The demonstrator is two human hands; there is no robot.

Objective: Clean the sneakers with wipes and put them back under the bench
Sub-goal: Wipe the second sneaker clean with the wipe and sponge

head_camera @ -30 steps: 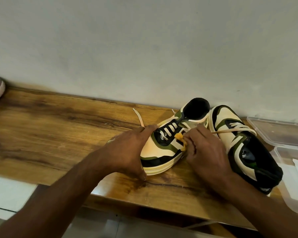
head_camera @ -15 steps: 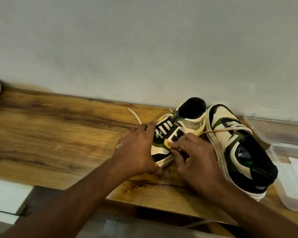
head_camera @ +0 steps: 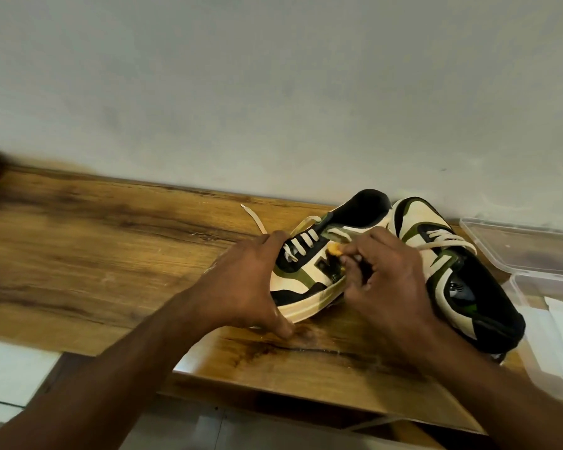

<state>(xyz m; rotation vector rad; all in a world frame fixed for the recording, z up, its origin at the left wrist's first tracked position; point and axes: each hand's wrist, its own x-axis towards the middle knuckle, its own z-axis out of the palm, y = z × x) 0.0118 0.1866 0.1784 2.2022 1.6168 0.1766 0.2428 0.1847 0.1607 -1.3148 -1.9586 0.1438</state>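
Wooden table (head_camera: 78, 254): our left hand (head_camera: 241, 287) grips sneaker (head_camera: 306, 271) toe; right hand (head_camera: 387, 280) pinches yellowed wipe (head_camera: 333, 249) against it.

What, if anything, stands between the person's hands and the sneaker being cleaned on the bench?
Nothing visible does. The left hand already holds the toe end of the near sneaker, and the right hand pinches a small yellow wad against its side. The second sneaker lies to the right, beside the right hand, not in the way.
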